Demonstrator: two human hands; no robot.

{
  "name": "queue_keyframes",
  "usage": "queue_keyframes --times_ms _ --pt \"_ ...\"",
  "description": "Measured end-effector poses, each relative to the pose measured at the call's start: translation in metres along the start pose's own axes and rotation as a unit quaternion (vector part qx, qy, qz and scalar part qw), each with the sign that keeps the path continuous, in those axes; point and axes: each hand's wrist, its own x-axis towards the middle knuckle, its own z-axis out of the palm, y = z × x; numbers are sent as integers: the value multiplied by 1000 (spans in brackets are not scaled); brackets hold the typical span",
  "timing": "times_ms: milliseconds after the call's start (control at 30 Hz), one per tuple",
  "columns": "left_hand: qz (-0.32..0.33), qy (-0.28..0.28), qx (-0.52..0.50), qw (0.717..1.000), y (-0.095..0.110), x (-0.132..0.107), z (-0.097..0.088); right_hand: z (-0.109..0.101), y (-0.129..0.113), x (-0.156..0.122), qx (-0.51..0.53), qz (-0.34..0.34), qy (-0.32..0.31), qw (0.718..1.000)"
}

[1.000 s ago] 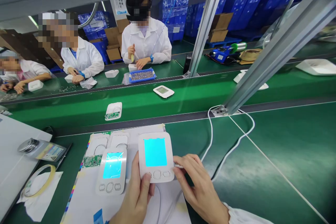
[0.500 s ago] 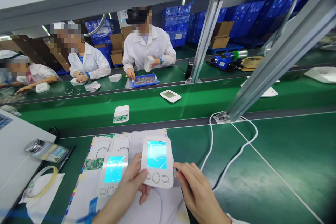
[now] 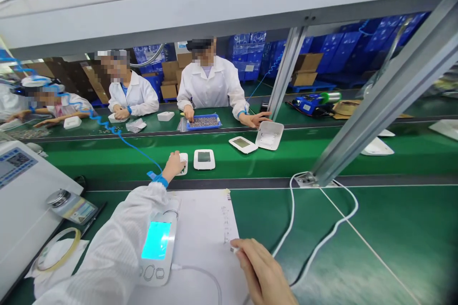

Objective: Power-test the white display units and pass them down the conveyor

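My left hand [image 3: 173, 166] reaches out over the green belt, its fingers closed on the edge of a white device housing [image 3: 183, 164]. Much of that housing is hidden by the hand. Beside it on the belt lies a white device with a dark screen [image 3: 204, 157]. Near the paper sheet's right edge, my right hand [image 3: 259, 264] pinches a small cable plug [image 3: 234, 249]. Under my left forearm, a white device with a lit blue screen [image 3: 156, 240] rests on the paper sheet [image 3: 203, 219], with a white cable [image 3: 200, 269] at its right side.
A silver frame post [image 3: 372, 90] rises at right, a looped white cable [image 3: 291, 214] by its foot. At left are a tape roll [image 3: 77, 248] and a bottle with a metal top [image 3: 73, 207]. Across the belt, a co-worker's hand [image 3: 255, 119] is near a white cover [image 3: 270, 135].
The device from my left hand now lies on the belt, its screen dark. My left hand has moved forward to the housing there. My right hand now shows a plug. The co-worker's white cover reached the belt.
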Motion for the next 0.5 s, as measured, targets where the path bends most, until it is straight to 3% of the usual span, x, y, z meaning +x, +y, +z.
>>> queue_keyframes --times_ms 167,267,400,500 --pt "-81 -7 -7 997 5 8 -4 -4 -6 3 16 8 2 1000" --pt "-114 -19 -43 992 17 -9 -10 -8 -12 6 25 8 33 999" --pt "-137 -31 -128 982 27 -81 -7 -13 -18 10 23 22 69 997" --pt "-177 -93 -202 959 31 -147 6 -17 -20 13 9 27 91 995"
